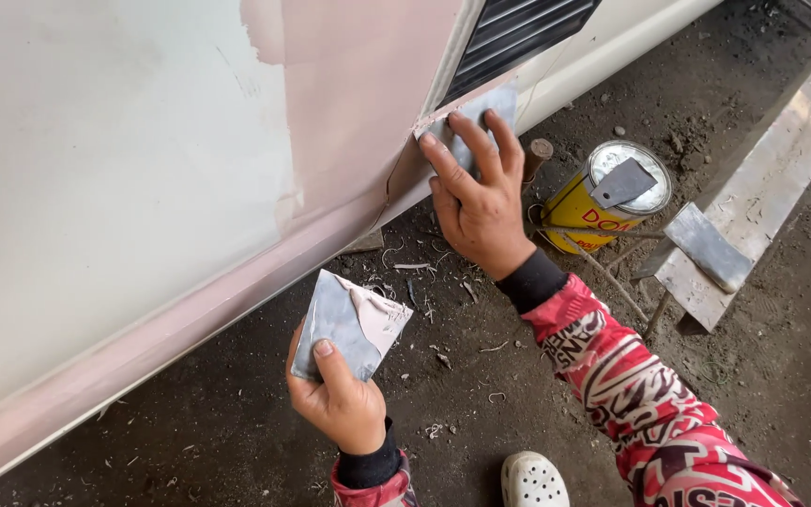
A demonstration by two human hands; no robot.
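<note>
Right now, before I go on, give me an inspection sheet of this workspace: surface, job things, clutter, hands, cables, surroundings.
Surface: white vehicle panel with a pink filler coat along its lower edge and beside the dark vent.
Job things: grey spreader blade pressed flat on the panel below the vent; grey mixing plate smeared with pink filler.
Clutter: yellow can with a grey blade on its lid; another flat blade on a metal beam; shavings on the dirt ground.
Hands: right hand presses the spreader blade; left hand holds the mixing plate.
Cables: nothing seen.
Surroundings: white perforated shoe at the bottom edge.
</note>
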